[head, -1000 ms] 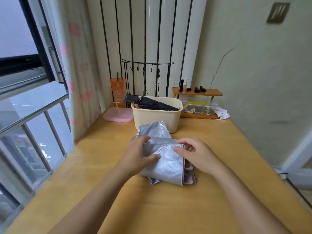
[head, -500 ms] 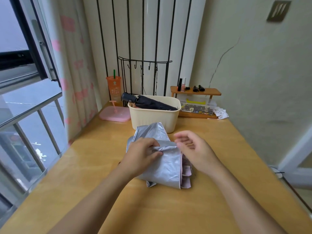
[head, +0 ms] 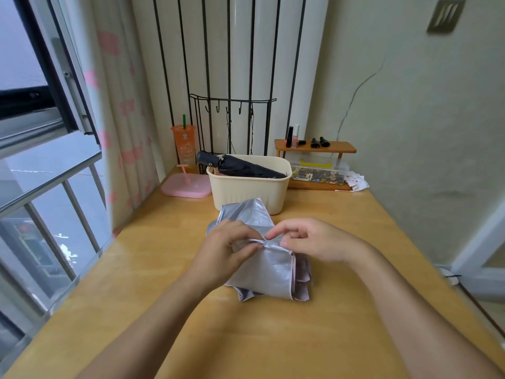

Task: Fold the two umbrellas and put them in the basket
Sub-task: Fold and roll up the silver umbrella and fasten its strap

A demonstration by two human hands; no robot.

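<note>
Black umbrella is in the basket, so I pin the silver one on the surface with my left hand, right hand half-open pinching, wrapping pleats tight.

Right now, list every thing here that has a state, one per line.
Black umbrella: folded, lying in the basket, handle end over the rim.
Silver umbrella: collapsed, canopy loose, flat on the table, not in the basket.
Basket: upright, holds one umbrella.
Left hand: fingers pinching a canopy fold.
Right hand: fingers curled at the same fold, grip unclear.
Orange cup: upright, lidded, straw in.
Window: open.
</note>
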